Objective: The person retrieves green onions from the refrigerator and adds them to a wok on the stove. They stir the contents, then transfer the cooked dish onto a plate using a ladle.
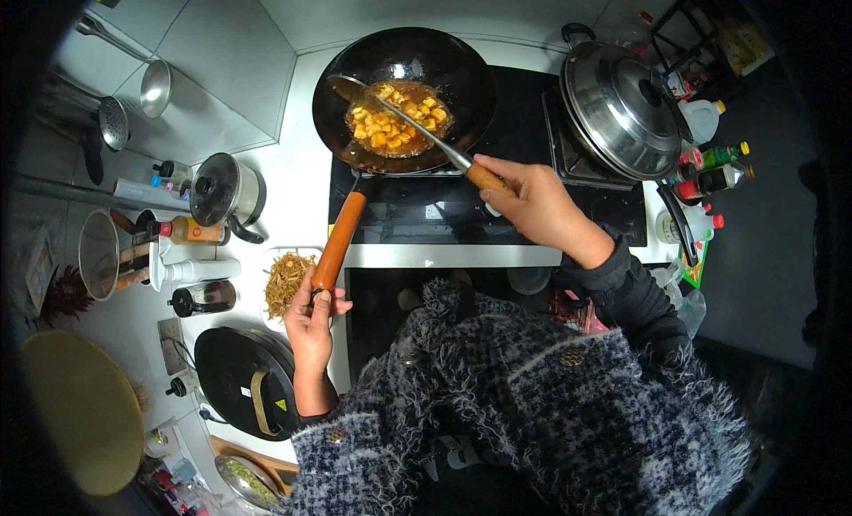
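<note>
My left hand [314, 323] grips the end of the orange-brown handle of a black wok [466, 83], which sits on the left burner of a black gas stove. In my right hand [542, 200] is the wooden handle of a metal cooking ladle [426, 131]. The ladle's shaft crosses the wok, and its bowl rests near the left inner wall, partly in the food. Yellow-orange cubes in brown sauce [399, 120], which look like tofu, lie in the bottom of the wok.
A lidded steel pan [626, 110] stands on the right burner, bottles beyond it. Left of my left hand is a plate of brown shredded food [287, 283]. A lidded pot [223, 190], condiment bottles and a round black appliance [233, 383] line the left counter.
</note>
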`<action>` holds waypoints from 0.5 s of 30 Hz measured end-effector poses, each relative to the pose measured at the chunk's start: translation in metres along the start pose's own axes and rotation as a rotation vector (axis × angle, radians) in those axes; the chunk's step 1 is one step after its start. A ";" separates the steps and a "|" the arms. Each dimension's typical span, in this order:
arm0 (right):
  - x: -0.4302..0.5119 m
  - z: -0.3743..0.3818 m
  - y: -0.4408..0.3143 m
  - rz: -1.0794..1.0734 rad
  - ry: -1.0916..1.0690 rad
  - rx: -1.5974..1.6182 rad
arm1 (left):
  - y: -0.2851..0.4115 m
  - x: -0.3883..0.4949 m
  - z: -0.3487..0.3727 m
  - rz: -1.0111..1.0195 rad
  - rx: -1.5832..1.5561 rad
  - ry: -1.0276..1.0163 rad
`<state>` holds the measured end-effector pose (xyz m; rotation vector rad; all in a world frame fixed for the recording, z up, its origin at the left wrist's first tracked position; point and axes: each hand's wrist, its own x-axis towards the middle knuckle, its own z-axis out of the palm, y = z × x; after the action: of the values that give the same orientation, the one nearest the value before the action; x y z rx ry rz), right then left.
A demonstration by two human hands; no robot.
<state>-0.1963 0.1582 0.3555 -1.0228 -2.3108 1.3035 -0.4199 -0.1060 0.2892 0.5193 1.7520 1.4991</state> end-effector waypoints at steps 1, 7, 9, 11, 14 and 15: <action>-0.005 0.000 -0.003 -0.040 -0.003 -0.030 | 0.000 0.000 0.000 0.014 -0.004 -0.012; -0.011 0.004 -0.002 -0.030 -0.123 -0.084 | -0.002 0.000 -0.001 0.008 -0.005 -0.015; -0.011 0.004 0.005 -0.072 -0.071 -0.189 | -0.002 0.000 -0.001 0.000 -0.007 -0.008; -0.013 0.000 0.013 -0.104 -0.023 -0.312 | -0.002 0.000 -0.001 0.012 -0.004 -0.018; -0.016 -0.008 0.019 -0.080 0.029 -0.459 | -0.001 0.000 -0.001 0.010 -0.005 -0.018; -0.017 -0.011 0.020 -0.114 0.050 -0.455 | -0.001 0.000 -0.001 -0.002 -0.005 -0.010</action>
<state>-0.1689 0.1596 0.3466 -1.0144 -2.6454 0.7125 -0.4202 -0.1067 0.2879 0.5211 1.7400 1.4971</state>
